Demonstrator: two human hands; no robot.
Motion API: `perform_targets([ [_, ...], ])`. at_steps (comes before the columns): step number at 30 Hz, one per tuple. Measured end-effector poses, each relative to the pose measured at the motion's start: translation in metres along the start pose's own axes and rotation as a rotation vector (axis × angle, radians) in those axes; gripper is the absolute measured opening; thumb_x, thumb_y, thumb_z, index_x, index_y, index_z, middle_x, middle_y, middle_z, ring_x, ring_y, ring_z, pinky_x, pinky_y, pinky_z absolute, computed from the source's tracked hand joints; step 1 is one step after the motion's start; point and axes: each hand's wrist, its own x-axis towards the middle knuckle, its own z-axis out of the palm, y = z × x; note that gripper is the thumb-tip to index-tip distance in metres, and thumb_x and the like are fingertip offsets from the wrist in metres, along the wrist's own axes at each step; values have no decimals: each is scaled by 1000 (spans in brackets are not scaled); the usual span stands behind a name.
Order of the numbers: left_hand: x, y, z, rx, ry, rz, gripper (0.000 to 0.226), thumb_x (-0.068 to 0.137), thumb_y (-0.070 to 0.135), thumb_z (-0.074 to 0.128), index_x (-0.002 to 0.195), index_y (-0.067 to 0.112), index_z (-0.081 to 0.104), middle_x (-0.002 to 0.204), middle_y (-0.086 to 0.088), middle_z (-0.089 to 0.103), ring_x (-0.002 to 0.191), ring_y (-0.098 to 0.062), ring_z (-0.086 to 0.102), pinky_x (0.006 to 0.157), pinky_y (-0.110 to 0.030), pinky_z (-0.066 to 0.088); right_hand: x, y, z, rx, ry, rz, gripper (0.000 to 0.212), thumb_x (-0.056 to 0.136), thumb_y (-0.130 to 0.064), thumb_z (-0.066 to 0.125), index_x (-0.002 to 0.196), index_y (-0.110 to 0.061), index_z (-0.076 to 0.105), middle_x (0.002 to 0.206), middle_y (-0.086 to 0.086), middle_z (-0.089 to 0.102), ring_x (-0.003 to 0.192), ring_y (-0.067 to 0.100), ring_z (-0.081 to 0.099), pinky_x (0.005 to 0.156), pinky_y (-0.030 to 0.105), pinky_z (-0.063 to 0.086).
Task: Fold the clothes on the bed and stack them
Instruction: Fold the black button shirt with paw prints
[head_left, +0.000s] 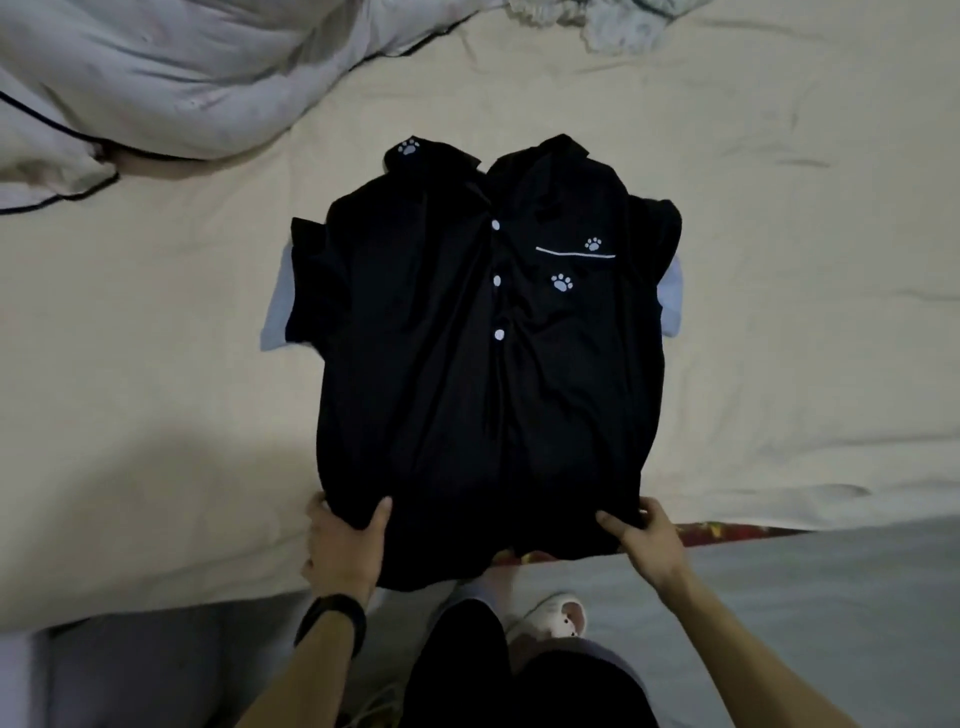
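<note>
Grips near hem of black shirt (483, 374) with left hand (344, 543) and right hand (647, 540), one per corner; stretches lengthwise away on bed (156, 364), collar farthest.

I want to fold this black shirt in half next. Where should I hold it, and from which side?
Pinch the black shirt at the two corners of its bottom hem, coming from the near edge of the bed. It lies flat, buttons up, collar far away, so the hem is the free edge closest to you. The left hand and right hand grip there now.
</note>
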Motion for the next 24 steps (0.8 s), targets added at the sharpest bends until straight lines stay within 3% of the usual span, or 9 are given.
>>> perform_targets([
  [2, -2, -11, 5, -33, -71, 8, 64, 87, 61, 68, 129, 19, 46, 115, -10, 66, 102, -36, 64, 93, -52, 48, 4, 10, 3, 84, -52, -22, 38, 87, -31, 80, 119, -17, 64, 110, 3, 72, 102, 23, 68, 93, 40, 54],
  [5, -7, -22, 9, -31, -109, 147, 47, 95, 49, 63, 129, 16, 63, 114, -9, 72, 102, -33, 66, 78, -38, 47, 8, 21, -1, 190, -69, -76, 26, 89, -30, 78, 112, -18, 73, 101, -1, 76, 98, 18, 70, 89, 32, 54],
  [9, -19, -24, -4, -228, -22, 255, 31, 99, 38, 62, 115, 13, 69, 104, -2, 70, 98, -24, 61, 81, -35, 44, -4, 34, -29, 380, 87, -236, 10, 88, -24, 79, 92, -23, 70, 83, -12, 77, 83, 11, 73, 66, 16, 53],
  [13, -37, -36, -23, -308, 118, 304, 24, 102, 29, 58, 87, 11, 62, 74, 4, 60, 70, -12, 54, 59, -9, 40, -19, 50, -64, 514, 228, -279, 17, 88, -27, 80, 96, -21, 66, 96, 8, 75, 86, 23, 71, 76, 39, 56],
  [15, -42, -49, -24, -354, 140, 252, 27, 103, 29, 57, 86, 8, 61, 73, 1, 59, 70, -15, 55, 57, -10, 39, -25, 60, -74, 570, 189, -272, 19, 89, -25, 78, 105, -25, 69, 103, 5, 76, 92, 21, 74, 79, 41, 58],
  [17, -41, -61, -19, -404, 57, 157, 27, 102, 31, 57, 95, 7, 65, 85, -5, 64, 86, -27, 62, 71, -28, 46, -25, 70, -72, 567, 140, -238, 22, 90, -18, 77, 109, -25, 69, 100, 0, 77, 89, 19, 75, 70, 35, 61],
  [20, -38, -78, -6, -583, -343, -82, 37, 90, 39, 74, 112, 10, 68, 106, -5, 74, 100, -29, 70, 91, -40, 55, -11, 86, -54, 429, 62, -147, 30, 89, -7, 75, 116, -17, 64, 99, 2, 74, 84, 22, 73, 58, 30, 57],
  [22, -35, -90, 2, -546, -521, -129, 51, 78, 35, 85, 120, 13, 67, 110, -4, 75, 99, -27, 73, 83, -37, 58, 0, 97, -43, 364, 35, -97, 31, 91, -6, 74, 118, -12, 62, 101, 7, 71, 87, 24, 70, 64, 34, 55],
  [24, -34, -97, 8, -423, -491, -98, 52, 80, 31, 85, 125, 13, 65, 112, -5, 73, 98, -25, 72, 77, -31, 57, 7, 105, -39, 336, 66, -62, 27, 93, -10, 73, 118, -11, 62, 96, 6, 70, 82, 23, 68, 63, 33, 51],
])
